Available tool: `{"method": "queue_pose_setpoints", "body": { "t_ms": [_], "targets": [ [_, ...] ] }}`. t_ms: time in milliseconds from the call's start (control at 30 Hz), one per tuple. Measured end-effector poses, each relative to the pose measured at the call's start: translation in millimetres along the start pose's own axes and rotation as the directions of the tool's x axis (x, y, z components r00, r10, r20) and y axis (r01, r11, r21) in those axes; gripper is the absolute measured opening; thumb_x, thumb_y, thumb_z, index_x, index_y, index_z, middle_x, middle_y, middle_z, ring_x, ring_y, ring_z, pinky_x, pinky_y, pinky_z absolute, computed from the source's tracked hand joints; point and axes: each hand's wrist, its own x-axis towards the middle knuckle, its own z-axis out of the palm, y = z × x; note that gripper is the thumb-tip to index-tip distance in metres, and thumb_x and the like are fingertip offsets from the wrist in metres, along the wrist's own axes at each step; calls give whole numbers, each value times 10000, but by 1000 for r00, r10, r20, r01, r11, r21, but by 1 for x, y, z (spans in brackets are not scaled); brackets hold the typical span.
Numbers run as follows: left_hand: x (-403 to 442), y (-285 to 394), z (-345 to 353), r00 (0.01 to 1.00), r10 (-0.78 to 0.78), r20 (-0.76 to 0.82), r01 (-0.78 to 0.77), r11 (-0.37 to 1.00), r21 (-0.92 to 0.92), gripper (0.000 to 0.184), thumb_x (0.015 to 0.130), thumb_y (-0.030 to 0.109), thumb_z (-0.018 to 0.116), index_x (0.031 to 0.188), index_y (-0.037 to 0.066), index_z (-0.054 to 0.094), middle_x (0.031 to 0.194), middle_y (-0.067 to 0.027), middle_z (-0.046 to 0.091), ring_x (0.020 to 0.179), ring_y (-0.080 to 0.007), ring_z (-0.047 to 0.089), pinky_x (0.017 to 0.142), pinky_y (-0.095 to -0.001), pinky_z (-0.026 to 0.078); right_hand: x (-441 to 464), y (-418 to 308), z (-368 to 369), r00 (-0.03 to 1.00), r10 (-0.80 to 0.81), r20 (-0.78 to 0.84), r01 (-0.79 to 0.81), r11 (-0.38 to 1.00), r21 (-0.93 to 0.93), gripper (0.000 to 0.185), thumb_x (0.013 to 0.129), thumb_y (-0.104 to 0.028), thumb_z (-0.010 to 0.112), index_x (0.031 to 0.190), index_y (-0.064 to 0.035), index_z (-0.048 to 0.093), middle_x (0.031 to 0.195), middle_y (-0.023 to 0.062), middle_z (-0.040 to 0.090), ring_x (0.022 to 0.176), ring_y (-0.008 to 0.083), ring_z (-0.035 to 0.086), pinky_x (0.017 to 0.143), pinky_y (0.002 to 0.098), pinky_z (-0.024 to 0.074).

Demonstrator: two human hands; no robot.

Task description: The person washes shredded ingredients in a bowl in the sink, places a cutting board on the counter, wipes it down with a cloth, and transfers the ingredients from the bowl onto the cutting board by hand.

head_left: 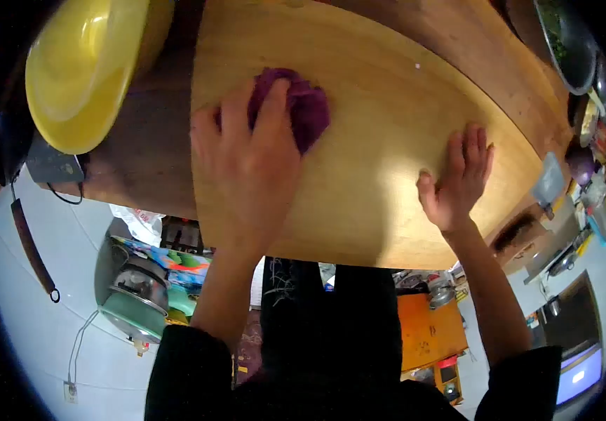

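Note:
My left hand presses a crumpled purple cloth against a large, light wooden board, fingers curled over it. The cloth lies near the board's left part and shows beyond my fingertips. Slight blur covers this hand. On the right part of the board, my right hand rests flat with its fingers stretched out and nothing in it. A small white speck sits on the wood between the hands, toward the far edge.
A yellow basin stands at the upper left on darker wood, beside a dark box-shaped item. A dark pan with green bits is at the upper right. Metal pots and an orange cabinet show below the board's near edge.

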Motion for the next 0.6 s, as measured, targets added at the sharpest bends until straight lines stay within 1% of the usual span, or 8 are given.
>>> {"method": "queue_pose_setpoints", "body": {
  "t_ms": [33,133,167,233,267,333,433,600],
  "targets": [
    [5,2,1,996,-26,-83,26,1000,-7,329,719,64,680,1034,154,710,1101,-85,603,914,-326,544,745,-428,473,1,4,-2,1000,6,-14,-6,1000,10,710,864,-570,472,1286,0,500,1433,246,393,1308,446,369,1066,625,236],
    [-13,9,3,998,57,-32,-57,998,2,301,712,58,689,1000,138,720,1064,-95,608,932,-328,544,745,-426,472,0,13,5,1000,7,11,-7,1000,14,711,853,-564,486,1284,1,506,1430,236,403,1333,448,342,1082,616,224],
    [-8,0,5,997,68,-23,-68,998,8,301,712,58,689,1000,138,720,1064,-95,608,932,-328,544,745,-426,472,1,11,9,995,-47,-91,50,998,32,693,842,-547,511,1280,-10,523,1428,220,415,1349,440,337,1093,616,217],
    [1,14,1,997,-76,-12,75,995,-73,279,690,59,710,961,123,733,1040,-100,610,948,-319,545,743,-425,472,-6,3,2,1000,-21,-3,21,999,42,679,864,-510,520,1328,-16,478,1454,226,385,1367,427,321,1111,601,196],
    [-13,24,5,998,-65,-25,62,993,-98,279,690,59,710,961,123,733,1040,-100,610,948,-319,545,743,-425,472,-2,5,-2,999,-12,31,11,999,42,673,886,-473,529,1376,-22,433,1480,232,355,1386,414,305,1129,585,176],
    [-58,35,14,999,7,-50,-14,988,-151,267,670,55,723,929,115,741,1030,-99,614,960,-303,548,752,-423,473,-1,8,-8,998,-40,-51,43,998,55,649,874,-470,551,1339,-22,484,1460,220,392,1384,401,322,1131,575,189],
    [47,78,41,991,42,-128,-61,987,-148,263,673,81,726,933,119,741,1041,-52,624,956,-283,558,754,-399,475,-11,6,2,998,-14,-56,18,997,77,624,868,-477,562,1303,-30,534,1444,219,414,1371,398,345,1122,580,210],
    [35,84,53,969,135,-206,-164,978,-130,281,676,115,726,956,131,736,1053,-26,635,938,-284,569,734,-383,469,3,11,1,999,-7,-52,13,993,120,632,874,-482,554,1315,-30,523,1452,198,412,1373,382,339,1122,573,201]
  ]
}}
